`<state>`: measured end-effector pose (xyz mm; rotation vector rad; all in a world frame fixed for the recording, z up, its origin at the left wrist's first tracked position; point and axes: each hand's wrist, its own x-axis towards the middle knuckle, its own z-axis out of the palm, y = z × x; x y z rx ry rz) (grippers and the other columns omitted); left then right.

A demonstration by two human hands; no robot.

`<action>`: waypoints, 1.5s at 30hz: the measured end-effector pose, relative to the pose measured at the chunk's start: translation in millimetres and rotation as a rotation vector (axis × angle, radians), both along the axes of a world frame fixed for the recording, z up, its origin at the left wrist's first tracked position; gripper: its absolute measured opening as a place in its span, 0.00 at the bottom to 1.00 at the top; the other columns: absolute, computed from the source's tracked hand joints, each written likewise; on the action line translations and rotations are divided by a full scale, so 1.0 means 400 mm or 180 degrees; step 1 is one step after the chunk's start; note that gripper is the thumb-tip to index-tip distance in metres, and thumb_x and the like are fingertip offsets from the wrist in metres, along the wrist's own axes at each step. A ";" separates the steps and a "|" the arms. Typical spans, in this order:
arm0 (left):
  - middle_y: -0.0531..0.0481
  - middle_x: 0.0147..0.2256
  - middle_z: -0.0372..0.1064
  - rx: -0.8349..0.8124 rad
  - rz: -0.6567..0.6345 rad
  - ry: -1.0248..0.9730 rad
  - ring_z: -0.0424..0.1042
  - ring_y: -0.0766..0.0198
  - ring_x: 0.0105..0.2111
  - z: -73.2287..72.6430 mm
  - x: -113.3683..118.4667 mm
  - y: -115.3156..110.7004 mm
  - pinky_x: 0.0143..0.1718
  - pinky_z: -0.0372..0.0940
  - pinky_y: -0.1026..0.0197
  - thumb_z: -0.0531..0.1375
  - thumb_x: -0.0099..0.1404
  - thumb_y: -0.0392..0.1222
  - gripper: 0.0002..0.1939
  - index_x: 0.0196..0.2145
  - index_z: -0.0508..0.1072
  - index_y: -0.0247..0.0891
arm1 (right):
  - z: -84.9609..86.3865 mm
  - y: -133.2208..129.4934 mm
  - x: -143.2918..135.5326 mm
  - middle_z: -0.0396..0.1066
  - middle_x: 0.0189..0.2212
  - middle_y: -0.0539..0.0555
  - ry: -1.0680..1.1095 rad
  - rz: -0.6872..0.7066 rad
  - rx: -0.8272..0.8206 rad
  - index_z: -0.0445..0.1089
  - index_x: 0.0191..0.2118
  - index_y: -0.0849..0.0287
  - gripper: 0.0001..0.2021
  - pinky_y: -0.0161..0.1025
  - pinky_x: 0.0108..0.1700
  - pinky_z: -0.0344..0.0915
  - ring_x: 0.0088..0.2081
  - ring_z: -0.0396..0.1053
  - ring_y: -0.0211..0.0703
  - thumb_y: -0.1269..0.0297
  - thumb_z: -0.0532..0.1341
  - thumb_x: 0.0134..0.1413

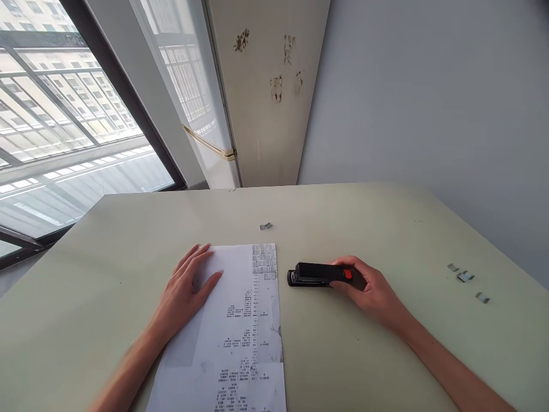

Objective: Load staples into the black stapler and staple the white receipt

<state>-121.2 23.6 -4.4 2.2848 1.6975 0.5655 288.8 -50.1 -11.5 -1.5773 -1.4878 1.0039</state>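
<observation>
A printed sheet of paper (240, 343) lies on the table, with many rows of staples (264, 260) along its upper right corner. My left hand (189, 286) rests flat on the upper left part of the paper, its fingers spread. To the right of the sheet, my right hand (364, 286) grips the rear end of a black stapler (315, 274) between thumb and fingers. The stapler has a red patch near my fingers and its nose points left toward the paper's edge. A small gap separates the stapler from the paper.
Small strips of staples (266, 226) lie beyond the paper, and several more staple strips (465, 276) are at the right of the pale table (343, 223). A wall (429, 103) borders the table on the right. A window (64, 114) stands at the left.
</observation>
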 end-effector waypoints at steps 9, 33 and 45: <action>0.51 0.70 0.62 0.0049 0.0065 0.0058 0.58 0.45 0.71 -0.002 0.007 0.004 0.67 0.64 0.38 0.55 0.74 0.63 0.26 0.62 0.69 0.50 | -0.002 -0.002 0.008 0.78 0.52 0.56 0.0040 -0.0010 0.0116 0.76 0.52 0.47 0.21 0.47 0.50 0.74 0.53 0.75 0.55 0.41 0.54 0.70; 0.51 0.70 0.61 0.0137 -0.0036 0.0097 0.57 0.46 0.72 -0.012 -0.001 0.003 0.67 0.64 0.36 0.54 0.76 0.61 0.24 0.62 0.67 0.51 | -0.037 -0.021 0.000 0.79 0.52 0.52 -0.0273 -0.0403 0.0059 0.74 0.53 0.42 0.17 0.46 0.48 0.75 0.49 0.76 0.52 0.45 0.52 0.73; 0.46 0.69 0.62 0.0454 -0.0403 0.0406 0.54 0.41 0.72 0.046 0.046 0.021 0.66 0.62 0.33 0.54 0.76 0.61 0.24 0.61 0.70 0.48 | -0.011 -0.010 -0.012 0.77 0.37 0.53 -0.0124 -0.0396 0.0050 0.76 0.53 0.46 0.21 0.42 0.29 0.67 0.33 0.71 0.48 0.42 0.52 0.73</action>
